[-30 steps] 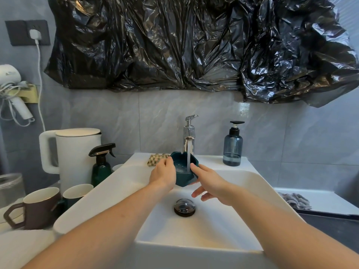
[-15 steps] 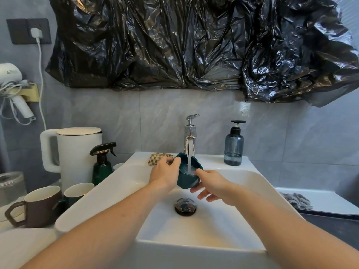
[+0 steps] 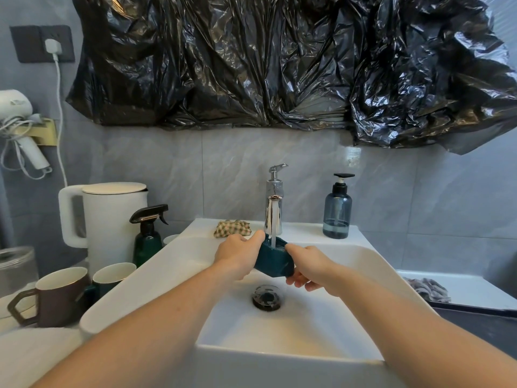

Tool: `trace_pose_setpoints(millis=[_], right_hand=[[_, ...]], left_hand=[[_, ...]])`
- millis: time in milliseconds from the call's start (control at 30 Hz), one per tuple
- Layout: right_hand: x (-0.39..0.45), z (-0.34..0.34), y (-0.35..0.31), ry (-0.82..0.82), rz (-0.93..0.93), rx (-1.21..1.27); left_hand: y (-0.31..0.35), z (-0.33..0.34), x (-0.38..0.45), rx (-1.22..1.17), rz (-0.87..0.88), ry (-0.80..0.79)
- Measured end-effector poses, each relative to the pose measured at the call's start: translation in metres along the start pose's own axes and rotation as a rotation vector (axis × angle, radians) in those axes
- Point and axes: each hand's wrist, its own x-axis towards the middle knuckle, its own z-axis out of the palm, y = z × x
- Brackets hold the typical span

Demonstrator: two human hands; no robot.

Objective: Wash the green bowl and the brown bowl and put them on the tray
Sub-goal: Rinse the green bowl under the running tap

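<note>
Gripping the green bowl [image 3: 272, 261] with both hands [image 3: 240, 254], now tipped more under the tap [image 3: 274, 211].

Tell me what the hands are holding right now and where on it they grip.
Both hold the green bowl under the tap's stream. The left hand grips its left rim and side; the right hand holds its right side, fingers underneath.

Two bare forearms, no sleeves anywhere along their visible length. Left hand [image 3: 237, 254] and right hand [image 3: 309, 268] bare too: no gloves, rings, watch or wristbands. Fingers [image 3: 293, 282] short-nailed, unpainted where visible.
</note>
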Motion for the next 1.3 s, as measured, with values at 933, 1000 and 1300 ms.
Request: trace_pose_setpoints(millis=[933,1000,1300], right_hand=[[0.009,-0.001,0.008,0.237,-0.172,-0.082],[0.009,0.0,0.007,0.224,-0.181,-0.074],[0.006,0.0,0.007,0.215,-0.207,-0.092]], left_hand=[[-0.01,0.004,-0.002,0.029,-0.031,-0.28],[-0.011,0.004,-0.001,0.02,0.008,-0.275],[-0.013,0.006,0.002,0.059,0.093,-0.222]])
